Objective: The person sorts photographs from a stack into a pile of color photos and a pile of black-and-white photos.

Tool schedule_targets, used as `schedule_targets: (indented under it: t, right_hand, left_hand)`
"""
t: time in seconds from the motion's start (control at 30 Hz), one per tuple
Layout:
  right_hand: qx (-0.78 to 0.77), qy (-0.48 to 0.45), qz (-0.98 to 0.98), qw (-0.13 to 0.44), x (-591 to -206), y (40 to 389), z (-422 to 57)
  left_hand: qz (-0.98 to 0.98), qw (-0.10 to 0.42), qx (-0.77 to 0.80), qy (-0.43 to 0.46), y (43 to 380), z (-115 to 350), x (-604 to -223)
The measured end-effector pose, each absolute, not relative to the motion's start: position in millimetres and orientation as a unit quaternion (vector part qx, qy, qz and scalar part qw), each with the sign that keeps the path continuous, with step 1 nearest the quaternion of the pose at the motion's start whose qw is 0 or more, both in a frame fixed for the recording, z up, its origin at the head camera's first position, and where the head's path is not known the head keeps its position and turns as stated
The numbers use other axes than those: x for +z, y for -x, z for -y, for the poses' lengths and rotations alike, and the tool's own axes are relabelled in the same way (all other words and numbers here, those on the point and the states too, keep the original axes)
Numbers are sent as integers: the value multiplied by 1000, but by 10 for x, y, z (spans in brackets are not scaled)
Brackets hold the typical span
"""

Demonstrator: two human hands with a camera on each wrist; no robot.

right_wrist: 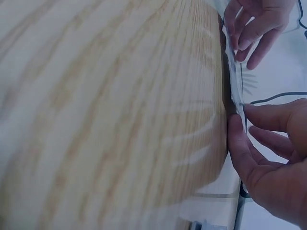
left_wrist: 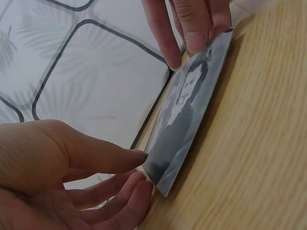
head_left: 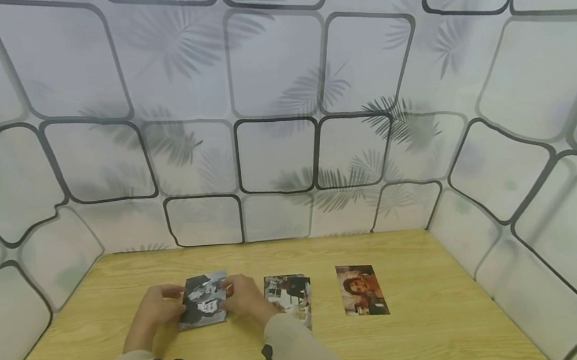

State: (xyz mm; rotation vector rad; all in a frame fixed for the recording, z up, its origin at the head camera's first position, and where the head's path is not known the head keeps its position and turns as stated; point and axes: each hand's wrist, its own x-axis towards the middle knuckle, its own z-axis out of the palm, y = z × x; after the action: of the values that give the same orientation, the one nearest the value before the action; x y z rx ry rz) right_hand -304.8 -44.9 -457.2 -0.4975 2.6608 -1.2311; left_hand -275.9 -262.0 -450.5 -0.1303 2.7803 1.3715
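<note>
I have the black-and-white photo pinched at opposite sides, left hand on its left edge and right hand on its right, so it lies squarely between the two grips. Its long axis seems to run forward, across the line joining them. The overlapping photos sit just right of the right hand; I'd judge that the nearer hand for shifting that way

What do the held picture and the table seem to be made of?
Picture: likely photo paper or thin card, smooth, perhaps glossy; its thin edge shows.
Table: wood or wood-look laminate, I can't tell which, seemingly slightly shiny, judging by streaky grain and pale reflections.
</note>
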Motion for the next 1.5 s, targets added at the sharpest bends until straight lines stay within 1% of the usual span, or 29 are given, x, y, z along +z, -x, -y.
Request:
schedule_targets:
  t: [0.17,0.3,0.37,0.5,0.7,0.83,0.93,1.07,1.27,1.5]
  right_hand:
    - [-413,158,-894,77,-4564,3049,433]
    - [-405,159,-898,61,-4532,3026,384]
    - [-400,162,-901,50,-4516,3019,343]
    - [-405,161,-898,50,-4471,3022,216]
    - [-437,151,-883,78,-4404,3057,-6]
    - [-425,146,-891,71,-4384,3071,-110]
    - [-413,144,-898,61,-4381,3070,-178]
    - [-412,140,-898,65,-4380,3067,-266]
    - [-406,140,-901,56,-4356,3080,-365]
    - [-418,135,-896,63,-4353,3093,-463]
  left_hand:
    - [-880,23,471,49,2748,2601,-4497]
    - [-888,9,457,47,2742,2562,-4476]
    - [-895,-3,445,36,2741,2528,-4451]
    - [-899,-19,437,3,2749,2412,-4373]
    - [-886,-15,463,-26,2739,2130,-4261]
    - [-875,-11,482,-38,2735,1961,-4259]
    - [-871,0,489,-43,2729,1847,-4267]
    - [-874,10,483,-55,2712,1706,-4296]
    - [-876,8,478,-65,2716,1546,-4371]
    - [-885,-2,462,-55,2696,1444,-4389]
